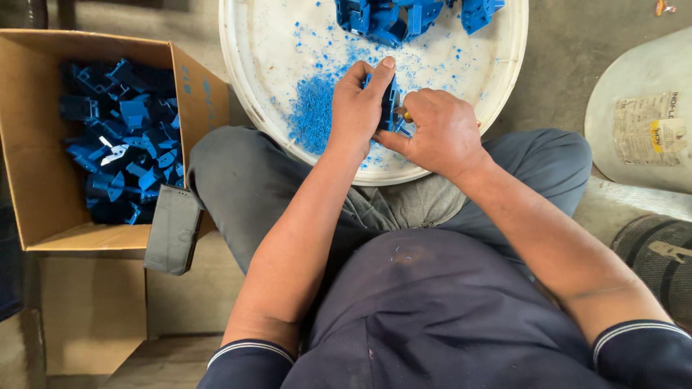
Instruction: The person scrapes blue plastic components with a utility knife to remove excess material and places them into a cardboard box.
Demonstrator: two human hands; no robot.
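While the person sits with knees apart, the left hand grips a small blue plastic part, fingers wrapped around it and the thumb stretched up along its top edge. The right hand is closed just beside it, its fingers curled around a small tool with a yellowish bit showing at the part's edge; the blade itself is hidden. Both hands hover over the near rim of a round white tub lid, which rests across the lap and is strewn with blue shavings. More blue parts are heaped at the lid's far side. To the left, an open cardboard box holds many similar blue pieces.
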